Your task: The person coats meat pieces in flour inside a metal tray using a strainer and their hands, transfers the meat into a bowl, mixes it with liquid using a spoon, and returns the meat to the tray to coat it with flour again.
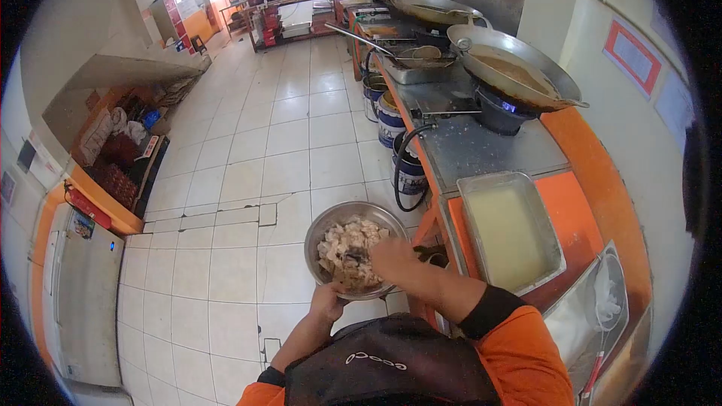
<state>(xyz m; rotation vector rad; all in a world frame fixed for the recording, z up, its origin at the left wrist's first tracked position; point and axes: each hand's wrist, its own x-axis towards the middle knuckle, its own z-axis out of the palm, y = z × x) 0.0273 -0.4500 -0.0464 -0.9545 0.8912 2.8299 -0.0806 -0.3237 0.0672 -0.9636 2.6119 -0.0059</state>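
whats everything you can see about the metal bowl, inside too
The metal bowl is round, wide and silvery, with a shiny rim. It faces upward, left of the counter, and holds pale, lumpy pieces. The left hand grips its near edge; the right hand covers part of its right side. Whether anything supports it underneath is hidden.

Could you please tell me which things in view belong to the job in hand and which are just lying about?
Belonging to the job:
metal bowl, gripped by the left hand;
pale food pieces inside, with the right hand at them.

Seemingly just lying about:
labelled buckets beside the counter;
red fire extinguisher.
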